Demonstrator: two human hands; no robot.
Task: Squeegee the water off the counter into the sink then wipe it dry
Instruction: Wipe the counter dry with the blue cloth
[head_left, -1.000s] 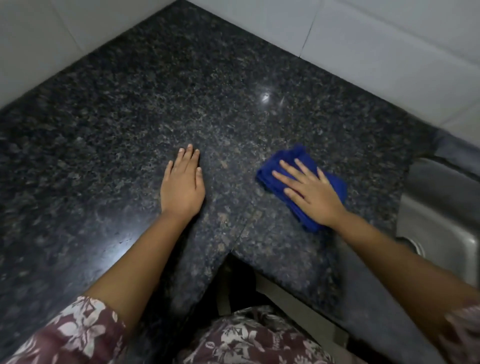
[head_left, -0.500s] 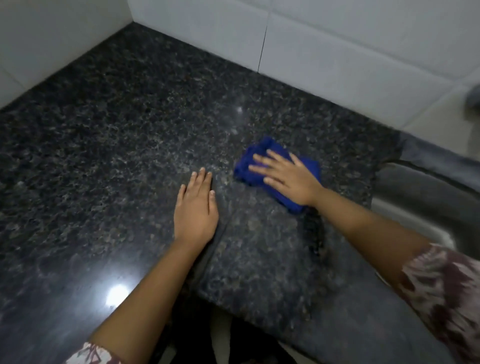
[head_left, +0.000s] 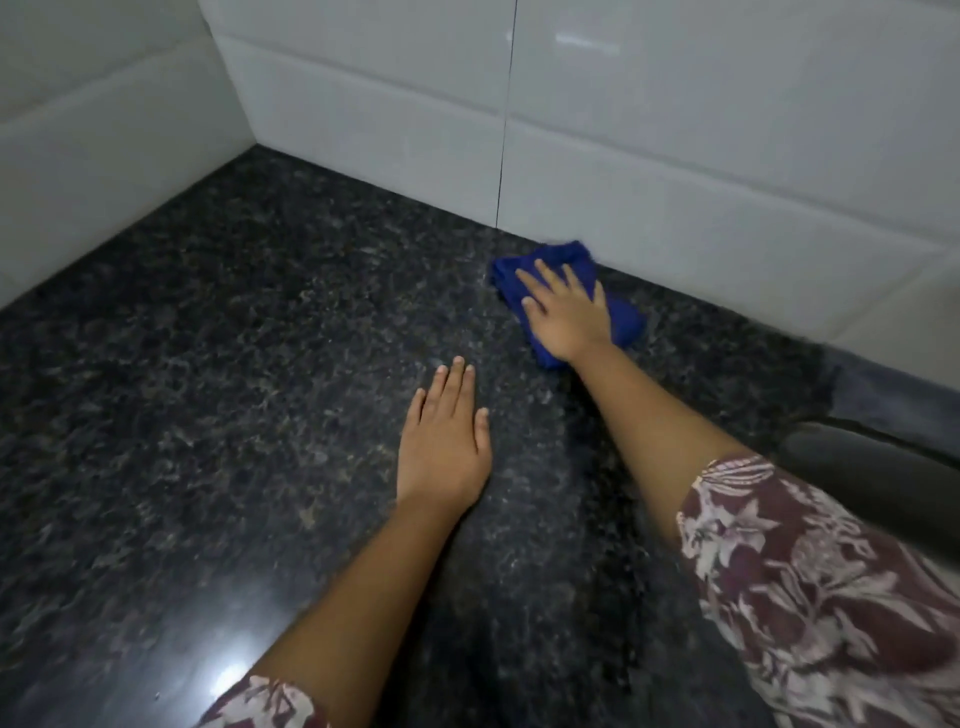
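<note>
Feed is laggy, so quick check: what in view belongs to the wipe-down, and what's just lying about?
In the job: blue cloth, right hand pressing it flat, counter, sink edge.
Lying about: left hand flat on the counter, white wall tiles.

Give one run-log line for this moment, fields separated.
phase: wipe dry | right hand: pressing blue cloth by wall | left hand: flat on counter

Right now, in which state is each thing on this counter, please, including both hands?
blue cloth, bunched, lying on the counter, close to the wall tiles.
right hand, spread flat, presses on the blue cloth.
left hand, flat on the counter, holds nothing.
counter, glossy, no puddle visible.
sink, only its dark rim shows, at the right.
</note>
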